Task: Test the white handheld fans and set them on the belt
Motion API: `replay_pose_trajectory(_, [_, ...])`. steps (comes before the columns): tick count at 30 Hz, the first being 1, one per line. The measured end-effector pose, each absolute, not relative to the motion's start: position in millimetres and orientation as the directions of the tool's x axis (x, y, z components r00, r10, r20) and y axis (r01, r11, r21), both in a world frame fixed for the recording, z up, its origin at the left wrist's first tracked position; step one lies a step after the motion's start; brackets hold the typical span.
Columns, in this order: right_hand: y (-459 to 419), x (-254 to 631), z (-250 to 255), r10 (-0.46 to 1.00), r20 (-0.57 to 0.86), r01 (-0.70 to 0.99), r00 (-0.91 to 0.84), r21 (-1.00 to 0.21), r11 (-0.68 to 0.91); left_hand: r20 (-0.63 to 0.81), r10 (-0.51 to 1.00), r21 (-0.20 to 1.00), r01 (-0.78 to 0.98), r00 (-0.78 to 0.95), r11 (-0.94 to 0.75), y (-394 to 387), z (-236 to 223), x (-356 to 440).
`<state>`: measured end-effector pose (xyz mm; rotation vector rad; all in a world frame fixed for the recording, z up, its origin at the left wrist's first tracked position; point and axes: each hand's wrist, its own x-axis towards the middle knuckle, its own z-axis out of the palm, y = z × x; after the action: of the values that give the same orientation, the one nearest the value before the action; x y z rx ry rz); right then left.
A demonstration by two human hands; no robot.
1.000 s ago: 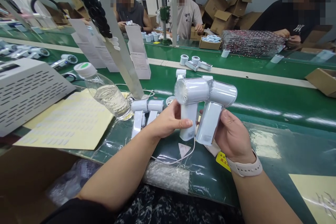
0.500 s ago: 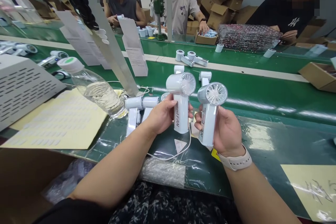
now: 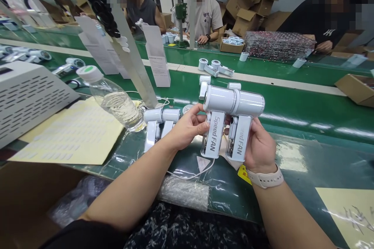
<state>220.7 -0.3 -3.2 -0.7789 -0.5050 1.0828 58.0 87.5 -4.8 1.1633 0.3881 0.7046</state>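
Observation:
My left hand (image 3: 191,126) is closed around the handle of a white handheld fan (image 3: 214,134) marked "Speed FAN". A second handheld fan (image 3: 244,132) of the same kind is gripped by my right hand (image 3: 261,146), which wears a pale watch band (image 3: 267,177). Both fans are upright, turned so their cylindrical heads lie side by side and appear to touch end to end. Dark strips show along the left sides of their handles. Left of my left hand, a pair of similar fans (image 3: 162,116) rests on the bench, and more stand just behind the held ones.
A tilted water bottle (image 3: 113,103) and yellow sheet (image 3: 87,132) lie left, beside a vented grey box (image 3: 32,101). A slanted metal post (image 3: 137,70) rises near the bottle. Bubble wrap (image 3: 184,192) lies at the front edge. Co-workers sit across the green conveyor belt (image 3: 292,97).
Both fans have been turned, so the round grilles no longer face me and their heads now line up sideways. A co-worker's hand across the belt has moved away from the small box.

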Motion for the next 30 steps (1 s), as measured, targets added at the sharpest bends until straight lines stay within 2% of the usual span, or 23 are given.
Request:
replay_pose_trajectory(3, [1, 219, -3, 0.913, -0.007, -0.575, 0.409, -0.779, 0.251, 0.053, 0.691, 0.932, -0.284, 0.721, 0.225, 88, -4, 58])
replay_pose_trajectory(9, [4, 217, -3, 0.898, -0.099, -0.610, 0.429, -0.764, 0.208, 0.035, 0.688, 0.939, -0.260, 0.725, 0.226, 89, -7, 58])
replay_pose_trajectory(12, [4, 219, -9, 0.905, -0.055, -0.575, 0.422, -0.788, 0.220, 0.040, 0.677, 0.947, -0.244, 0.735, 0.209, 90, -8, 57])
replay_pose_trajectory(14, [1, 222, -12, 0.895, 0.029, -0.461, 0.445, -0.849, 0.257, 0.068, 0.691, 0.965, -0.223, 0.719, 0.136, 89, -7, 56])
replay_pose_trajectory(17, [-8, 226, -10, 0.860, 0.233, -0.146, 0.454, -0.933, 0.330, 0.210, 0.741, 0.977, -0.157, 0.638, -0.141, 87, -3, 53])
replay_pose_trajectory(19, [-13, 226, -5, 0.863, 0.372, -0.002, 0.343, -0.918, 0.396, 0.361, 0.704, 0.928, -0.157, 0.612, -0.339, 86, 0, 51])
replay_pose_trajectory(21, [-15, 224, -1, 0.857, 0.468, 0.032, 0.215, -0.880, 0.473, 0.472, 0.628, 0.867, -0.195, 0.619, -0.459, 85, 3, 50])
replay_pose_trajectory(24, [-17, 224, -1, 0.845, 0.513, 0.075, 0.154, -0.859, 0.507, 0.533, 0.591, 0.809, -0.158, 0.606, -0.567, 86, 5, 49])
replay_pose_trajectory(26, [-22, 232, 1, 0.843, 0.514, 0.200, 0.156, -0.853, 0.483, 0.553, 0.606, 0.774, -0.085, 0.571, -0.627, 87, 8, 48])
replay_pose_trajectory(28, [-33, 247, 8, 0.819, 0.545, 0.382, 0.177, -0.805, 0.454, 0.552, 0.653, 0.800, -0.111, 0.519, -0.589, 87, 13, 45])
replay_pose_trajectory(30, [-45, 263, 19, 0.799, 0.569, 0.494, 0.196, -0.761, 0.421, 0.537, 0.703, 0.842, -0.246, 0.467, -0.480, 86, 17, 40])
